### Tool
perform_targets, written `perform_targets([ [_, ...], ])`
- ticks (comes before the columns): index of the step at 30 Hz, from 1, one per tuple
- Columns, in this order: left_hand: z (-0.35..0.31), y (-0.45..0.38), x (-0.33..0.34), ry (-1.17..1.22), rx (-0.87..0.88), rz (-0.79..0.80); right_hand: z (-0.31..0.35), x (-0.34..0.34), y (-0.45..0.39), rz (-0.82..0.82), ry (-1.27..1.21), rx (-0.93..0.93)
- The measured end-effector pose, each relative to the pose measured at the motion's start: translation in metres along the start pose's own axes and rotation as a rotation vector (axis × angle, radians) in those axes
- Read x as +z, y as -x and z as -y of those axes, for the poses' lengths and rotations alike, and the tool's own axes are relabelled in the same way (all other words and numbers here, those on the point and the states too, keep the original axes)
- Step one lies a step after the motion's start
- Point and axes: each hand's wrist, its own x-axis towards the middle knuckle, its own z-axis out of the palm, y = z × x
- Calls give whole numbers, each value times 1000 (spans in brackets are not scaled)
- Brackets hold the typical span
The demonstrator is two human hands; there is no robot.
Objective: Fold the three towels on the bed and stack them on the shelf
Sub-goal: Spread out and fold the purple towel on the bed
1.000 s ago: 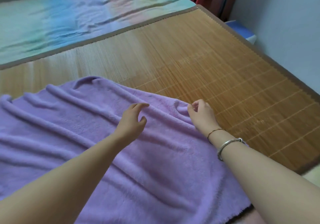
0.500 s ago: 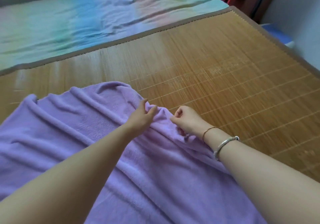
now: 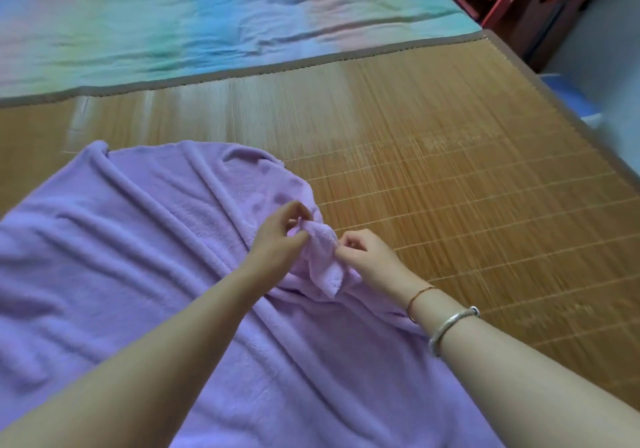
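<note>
I observe my left hand (image 3: 280,236) and right hand (image 3: 367,257) close together, each pinching the lifted edge of the purple towel (image 3: 138,257) on the bamboo mat (image 3: 450,187).

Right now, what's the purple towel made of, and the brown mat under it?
The towel looks like soft fleece or microfibre: matte, fuzzy, falling in rounded folds. The mat looks like bamboo: thin tan slats with a slight shine, tied by pale threads, with a cloth edge. I can't be sure of either.

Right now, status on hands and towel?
Left hand and right hand both pinching the towel corner. Towel unfolded, rumpled on mat. Nothing in the way.
</note>
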Motion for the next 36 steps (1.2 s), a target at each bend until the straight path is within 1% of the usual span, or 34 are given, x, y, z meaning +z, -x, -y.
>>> perform_targets([
  [1, -3, 9, -6, 145, -1, -22, 5, 0, 0, 12, -183, 46],
  [2, -5, 20, -13, 245, -19, -49, 10, 1, -1, 28, -317, 154],
  [3, 1, 33, -16, 290, -66, -86, 10, 3, -2, 53, -392, 290],
  [4, 8, 47, -21, 278, -142, -139, 12, 7, -2, 99, -399, 418],
  [5, 22, 58, -22, 209, -239, -191, 11, 12, -2, 160, -345, 514],
  [6, 38, 65, -25, 75, -361, -211, 10, 18, -3, 235, -242, 574],
  [7, 56, 72, -31, -117, -503, -181, 10, 29, -4, 305, -131, 601],
  [8, 68, 76, -37, -300, -642, -88, 10, 37, -5, 339, -58, 604],
  [9, 79, 79, -43, -435, -726, -14, 11, 46, -6, 348, -26, 597],
  [10, 85, 80, -50, -522, -748, 19, 13, 55, -7, 348, -10, 586],
  [11, 89, 81, -56, -584, -720, 8, 17, 63, -6, 340, 16, 569],
  [12, 86, 79, -60, -633, -657, -46, 18, 70, -7, 327, 67, 540],
  [14, 78, 71, -63, -672, -429, -201, 18, 82, -9, 303, 158, 446],
  [15, 72, 66, -65, -618, -301, -247, 18, 88, -11, 279, 167, 379],
  [16, 65, 60, -65, -523, -201, -233, 16, 91, -13, 236, 171, 299],
  [17, 60, 54, -65, -413, -135, -170, 17, 94, -14, 180, 160, 218],
  [18, 57, 48, -62, -336, -110, -89, 18, 95, -15, 118, 109, 154],
  [19, 55, 42, -60, -297, -118, -24, 21, 94, -14, 48, 11, 105],
  [20, 54, 36, -57, -282, -166, 21, 23, 91, -14, -34, -115, 66],
  [22, 51, 26, -52, -259, -292, 60, 26, 77, -17, -231, -363, -11],
  [23, 50, 20, -49, -258, -342, 62, 26, 66, -19, -313, -445, -51],
  [25, 47, 10, -41, -231, -409, 46, 24, 46, -24, -379, -462, -110],
  [28, 41, -8, -26, -162, -426, -76, 18, 23, -30, -381, -253, -139],
  [30, 37, -22, -20, -168, -434, -118, 15, 11, -38, -304, -100, -120],
  [31, 34, -32, -15, -166, -451, -102, 12, 4, -44, -245, -57, -103],
  [33, 32, -48, -8, -150, -492, -39, 10, -5, -54, -160, -49, -78],
  [35, 35, -67, 0, -212, -524, -13, 6, -16, -68, -168, -42, -83],
  [36, 39, -76, 4, -298, -531, -26, 3, -21, -74, -184, -7, -97],
])
